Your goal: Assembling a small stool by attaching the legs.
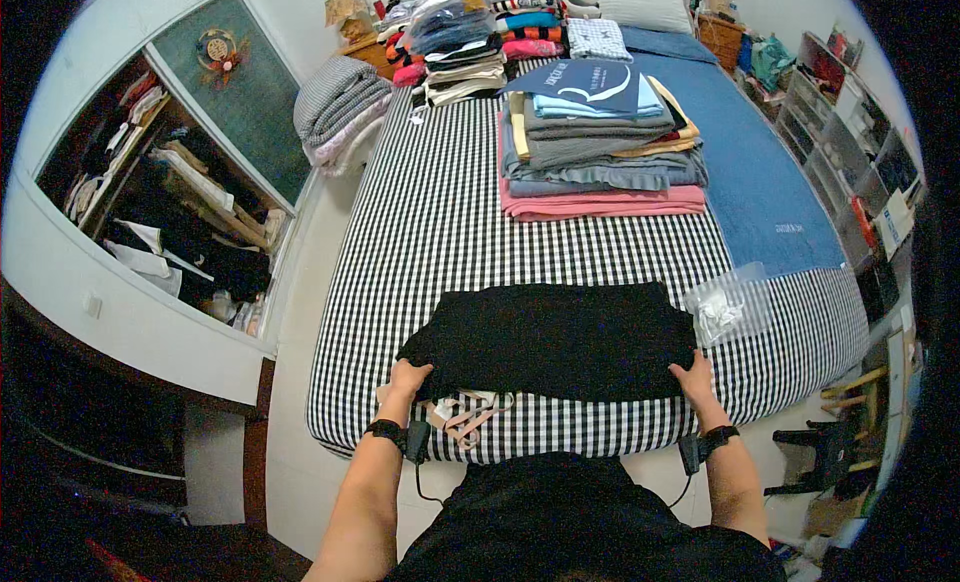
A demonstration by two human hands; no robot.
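A black garment (550, 340), folded into a wide band, lies across the near part of the bed. Its exact kind cannot be told. My left hand (408, 375) grips its near left corner, thumb on top and the other fingers tucked out of sight beneath. At the near right corner my right hand (693, 374) holds the cloth the same way. Beige straps (467, 422) stick out from under the garment's near edge, close to my left hand. A clear plastic bag (728, 307) with something white inside lies just past the garment's right end.
The bed has a black-and-white checked sheet (400, 252) and a blue towel-like cover (770, 182) along its right side. Folded cloths form a stack (605, 157) mid-bed; more clothes (465, 67) are piled behind. An open wardrobe (165, 197) stands left, shelves (835, 142) right.
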